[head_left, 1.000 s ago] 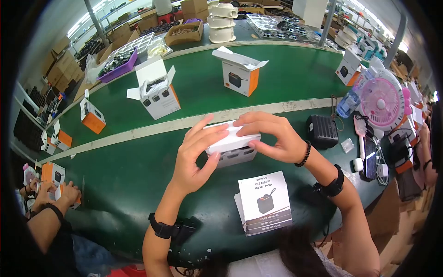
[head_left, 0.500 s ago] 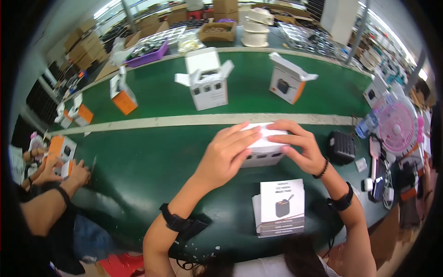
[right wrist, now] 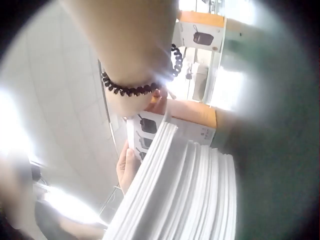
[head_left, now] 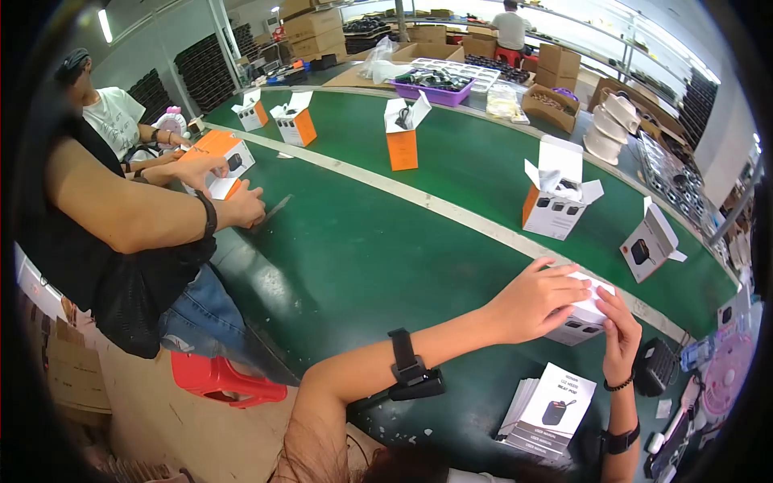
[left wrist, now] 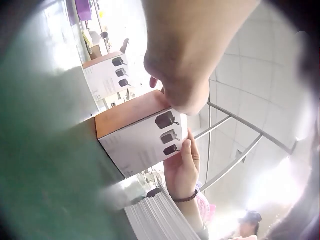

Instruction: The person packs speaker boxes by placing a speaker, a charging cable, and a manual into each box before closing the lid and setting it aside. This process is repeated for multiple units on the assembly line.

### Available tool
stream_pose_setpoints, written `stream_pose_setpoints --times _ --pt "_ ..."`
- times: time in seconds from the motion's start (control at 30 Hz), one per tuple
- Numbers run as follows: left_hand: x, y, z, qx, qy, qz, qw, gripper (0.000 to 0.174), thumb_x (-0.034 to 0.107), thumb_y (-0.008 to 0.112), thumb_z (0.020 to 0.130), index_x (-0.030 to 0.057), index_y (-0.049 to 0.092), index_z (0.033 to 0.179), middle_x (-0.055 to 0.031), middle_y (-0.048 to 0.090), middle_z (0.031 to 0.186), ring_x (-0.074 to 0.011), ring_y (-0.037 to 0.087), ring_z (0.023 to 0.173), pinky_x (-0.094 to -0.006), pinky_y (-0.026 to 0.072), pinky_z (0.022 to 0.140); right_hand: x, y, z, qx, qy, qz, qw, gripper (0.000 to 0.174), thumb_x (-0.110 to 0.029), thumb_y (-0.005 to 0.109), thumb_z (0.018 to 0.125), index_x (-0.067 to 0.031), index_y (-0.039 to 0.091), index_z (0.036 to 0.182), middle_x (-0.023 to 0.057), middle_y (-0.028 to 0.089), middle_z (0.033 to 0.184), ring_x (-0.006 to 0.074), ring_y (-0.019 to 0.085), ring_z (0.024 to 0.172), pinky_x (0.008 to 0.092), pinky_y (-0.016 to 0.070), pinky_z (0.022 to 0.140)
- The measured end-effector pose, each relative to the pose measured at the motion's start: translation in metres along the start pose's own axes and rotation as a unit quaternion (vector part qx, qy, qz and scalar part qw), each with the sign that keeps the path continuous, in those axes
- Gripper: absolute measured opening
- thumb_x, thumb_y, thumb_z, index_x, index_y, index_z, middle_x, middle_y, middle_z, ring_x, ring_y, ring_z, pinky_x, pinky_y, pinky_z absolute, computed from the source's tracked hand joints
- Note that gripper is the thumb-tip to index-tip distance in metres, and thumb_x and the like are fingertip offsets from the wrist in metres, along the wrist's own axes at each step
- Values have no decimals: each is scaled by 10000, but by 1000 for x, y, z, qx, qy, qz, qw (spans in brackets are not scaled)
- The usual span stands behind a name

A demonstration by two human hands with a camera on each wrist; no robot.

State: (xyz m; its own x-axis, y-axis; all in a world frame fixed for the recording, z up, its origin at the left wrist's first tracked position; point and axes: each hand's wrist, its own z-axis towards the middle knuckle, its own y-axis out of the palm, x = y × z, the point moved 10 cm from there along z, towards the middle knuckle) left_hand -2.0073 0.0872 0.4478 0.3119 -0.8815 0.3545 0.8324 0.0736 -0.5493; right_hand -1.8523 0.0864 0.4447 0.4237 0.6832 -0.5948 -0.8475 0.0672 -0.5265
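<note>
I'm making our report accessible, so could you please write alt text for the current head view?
The wearer's left hand and right hand rest on top of a white-topped box on a green table, with a stack of user manuals nearer the body. Beyond a pale strip stand several open boxes, and another person works at the table on the left.

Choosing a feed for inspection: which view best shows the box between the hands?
Left wrist: the box shows its picture-printed face nearly whole, plus an orange side. Head shows its white top and part of that face, with the left hand and right hand covering parts. Right wrist: the manual stack blocks part.
</note>
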Motion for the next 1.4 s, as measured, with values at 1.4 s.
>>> stream_pose_setpoints --times 1.4 --pt "-109 -47 -4 131 -178 115 968 583 179 631 873 22 401 1386 -167 405 1422 -313 391 1320 -412 297 1091 47 26 64 10 -130 -263 956 543 -101 701 760 -166 552 1278 87 533 1313 334 555 1082 420 466 924"
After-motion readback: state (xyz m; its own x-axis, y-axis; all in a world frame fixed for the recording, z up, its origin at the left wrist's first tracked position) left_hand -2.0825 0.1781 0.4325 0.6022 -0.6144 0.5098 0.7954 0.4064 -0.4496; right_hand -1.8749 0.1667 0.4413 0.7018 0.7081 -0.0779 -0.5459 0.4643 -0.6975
